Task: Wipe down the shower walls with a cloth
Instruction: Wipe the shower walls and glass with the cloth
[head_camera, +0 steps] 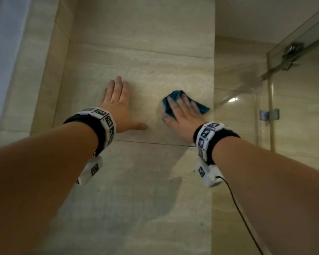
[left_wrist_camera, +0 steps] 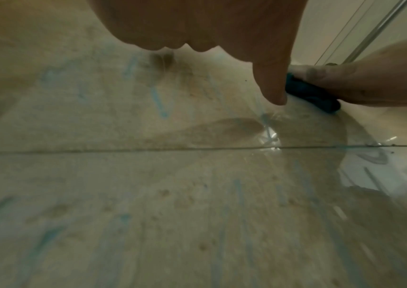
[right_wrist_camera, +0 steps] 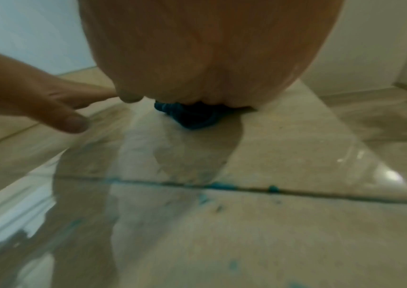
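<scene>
Right hand (right_wrist_camera: 205,58) presses the teal cloth (right_wrist_camera: 192,117) flat against the tiled wall (right_wrist_camera: 284,136); left hand (right_wrist_camera: 37,101) rests beside it.

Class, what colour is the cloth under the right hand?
Teal blue cloth; head view shows it best.

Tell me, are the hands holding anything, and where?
The right hand presses a crumpled teal cloth flat against the beige tiled wall, fingers spread over its middle. The left hand holds nothing, resting flat on the wall.

Left hand (head_camera: 118,107) flat on wall (head_camera: 145,70); cloth (head_camera: 186,103) under right hand (head_camera: 182,115), just right; glass door (head_camera: 293,107) far right.
</scene>
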{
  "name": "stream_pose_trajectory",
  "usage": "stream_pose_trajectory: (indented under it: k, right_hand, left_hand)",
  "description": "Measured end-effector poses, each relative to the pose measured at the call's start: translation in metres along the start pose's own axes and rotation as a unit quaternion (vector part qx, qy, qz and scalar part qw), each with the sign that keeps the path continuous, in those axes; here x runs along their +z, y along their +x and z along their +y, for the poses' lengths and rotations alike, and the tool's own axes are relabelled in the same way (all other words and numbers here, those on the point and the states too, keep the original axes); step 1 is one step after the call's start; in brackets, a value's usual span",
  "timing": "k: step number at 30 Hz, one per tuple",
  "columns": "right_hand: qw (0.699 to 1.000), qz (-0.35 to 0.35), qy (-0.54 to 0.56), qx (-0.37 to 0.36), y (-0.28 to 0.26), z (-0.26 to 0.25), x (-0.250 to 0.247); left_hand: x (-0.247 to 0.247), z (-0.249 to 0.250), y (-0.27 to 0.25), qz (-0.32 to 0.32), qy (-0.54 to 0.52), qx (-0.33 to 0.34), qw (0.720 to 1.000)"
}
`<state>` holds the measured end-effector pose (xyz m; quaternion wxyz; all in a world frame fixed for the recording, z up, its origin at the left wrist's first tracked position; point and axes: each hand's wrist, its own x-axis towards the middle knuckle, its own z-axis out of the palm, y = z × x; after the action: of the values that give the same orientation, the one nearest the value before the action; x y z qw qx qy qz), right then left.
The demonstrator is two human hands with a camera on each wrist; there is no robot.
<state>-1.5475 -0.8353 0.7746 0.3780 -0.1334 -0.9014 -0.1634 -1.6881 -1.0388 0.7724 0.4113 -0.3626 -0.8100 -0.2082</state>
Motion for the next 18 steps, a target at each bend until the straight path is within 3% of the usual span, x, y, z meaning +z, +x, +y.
stream_pose_trajectory:
  k: [4,11,14,18]
  right_hand:
    - [0.996,0.035,0.014,0.080,0.011,0.031,-0.023]
    - [0.985,0.075,0.047,0.145,0.054,0.049,-0.068]
    - [0.985,0.091,0.038,0.144,0.076,0.036,-0.073]
    - [0.994,0.085,0.013,0.072,0.088,-0.011,-0.061]
  left_hand:
    - [-0.008,-0.009,0.015,-0.009,-0.003,0.003,1.000]
    - [0.005,-0.013,0.022,-0.011,-0.005,0.012,1.000]
    - [0.009,-0.014,0.022,0.017,-0.001,0.016,1.000]
    - [0.012,-0.013,0.021,0.038,-0.001,0.016,0.999]
